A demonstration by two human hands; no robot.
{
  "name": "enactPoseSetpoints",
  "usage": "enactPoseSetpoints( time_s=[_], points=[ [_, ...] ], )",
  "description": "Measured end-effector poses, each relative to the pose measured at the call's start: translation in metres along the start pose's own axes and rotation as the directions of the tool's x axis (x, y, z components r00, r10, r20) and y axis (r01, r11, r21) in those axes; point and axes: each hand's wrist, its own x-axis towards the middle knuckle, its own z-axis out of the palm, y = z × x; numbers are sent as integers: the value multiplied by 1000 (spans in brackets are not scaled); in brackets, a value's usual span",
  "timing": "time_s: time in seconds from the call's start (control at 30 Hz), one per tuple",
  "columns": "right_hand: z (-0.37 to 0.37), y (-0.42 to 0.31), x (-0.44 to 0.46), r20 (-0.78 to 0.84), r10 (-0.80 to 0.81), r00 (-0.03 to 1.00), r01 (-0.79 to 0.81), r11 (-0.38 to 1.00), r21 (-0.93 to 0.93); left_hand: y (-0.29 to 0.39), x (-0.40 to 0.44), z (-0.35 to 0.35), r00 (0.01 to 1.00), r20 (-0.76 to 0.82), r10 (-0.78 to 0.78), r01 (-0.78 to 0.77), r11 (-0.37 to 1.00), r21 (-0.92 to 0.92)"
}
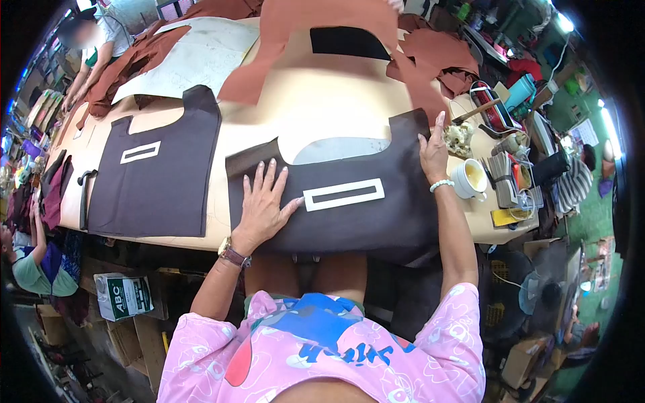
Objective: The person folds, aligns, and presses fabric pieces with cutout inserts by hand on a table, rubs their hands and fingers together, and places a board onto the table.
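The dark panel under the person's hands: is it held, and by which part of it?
The left hand lies flat on the dark panel, not gripping; whether the right hand pinches the panel's right edge cannot be told.

Bare bench (306,107) is lying between the near dark panel (356,227) and the rust-brown sheet (282,33), giving hands a far-side passage. A narrow strip is separating the near panel from the left dark panel (151,191). A white cup (462,184) and pale ornament (459,138) are crowding the right hand (435,156); a dark tool (84,201) is obstructing the far left.
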Motion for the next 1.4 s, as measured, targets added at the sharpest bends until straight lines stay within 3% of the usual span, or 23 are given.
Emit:
enactPoseSetpoints(
  time_s=[0.07,0.13,0.17,0.23,0.33,0.43,0.57,0.67,0.77,0.8,0.9,0.97,1.0,1.03,1.17,1.23,1.3,1.37,1.4],
  points=[
    [-1,-1,3,160,201,966,-211,976,52,-7,12,-3,993,-66,-101,101,995,5],
    [0,-3,0,193,227,954,-239,970,41,-22,25,-4,969,-82,-231,234,972,25],
    [4,0,-6,199,228,953,-240,970,38,-37,29,8,949,-208,-238,244,970,1],
    [10,4,-16,211,229,950,-241,970,33,-51,36,13,930,-269,-250,270,962,40],
    [14,7,-22,245,268,932,-285,958,33,-59,45,3,943,-250,-217,159,959,-234],
    [17,12,-11,188,232,955,-239,971,18,-56,59,-6,866,-484,-123,37,982,-184],
    [28,16,4,143,212,967,-210,977,-26,-62,85,-12,842,-538,-39,-4,997,-79],
    [36,14,6,223,292,930,-277,956,-96,-68,98,-5,938,-311,-151,133,988,-78],
    [44,16,1,208,287,935,-275,957,-88,-60,98,4,873,-487,0,80,986,143],
    [46,18,-1,186,270,945,-261,963,-72,-50,95,1,915,-398,-68,119,987,105],
    [49,19,-5,142,262,955,-250,963,-96,-14,84,-12,938,-331,102,-106,994,4],
    [45,17,-2,54,237,970,-224,957,-186,4,77,-12,956,-162,244,-257,965,-60],
    [38,15,0,7,207,978,-205,971,-127,9,74,-10,955,-51,291,-293,955,-40],
    [30,12,2,-41,177,983,-180,981,-71,9,72,-3,955,1,296,-296,955,-28],
    [-61,6,5,37,72,997,-55,935,-351,2,67,17,952,155,263,-265,964,-10],
    [-99,26,-7,121,184,975,-113,889,-444,3,66,15,951,176,253,-253,967,-20],
    [-129,51,-17,297,349,889,-200,878,-434,6,66,11,951,230,206,-172,972,-158],
    [-153,58,-21,496,505,706,-230,826,-514,1,64,16,956,194,221,-157,941,-298],
    [-155,62,-21,590,557,584,-247,815,-524,1,64,18,959,147,244,-206,950,-233]
  ],
)
